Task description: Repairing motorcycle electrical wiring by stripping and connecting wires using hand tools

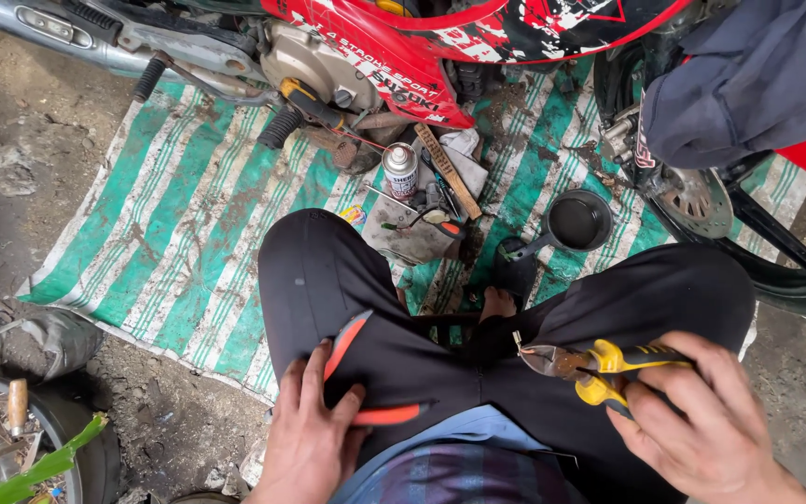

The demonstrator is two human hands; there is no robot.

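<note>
My left hand (314, 425) grips red-handled pliers (366, 373) flat on left thigh; my right hand (701, 420) clenched round yellow-handled cutters (590, 364) over right knee, jaws near shut

I judge: tool choice in hand, next needs 1 tool raised toward red motorbike (478, 37) beyond spray can (400, 171) on striped mat (179, 215)

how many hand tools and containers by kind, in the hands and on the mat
Pliers with yellow and black handles, in the right hand: 1
Pliers with orange handles, under the left hand: 1
Spray can: 1
Small black pan: 1
Total: 4
</note>
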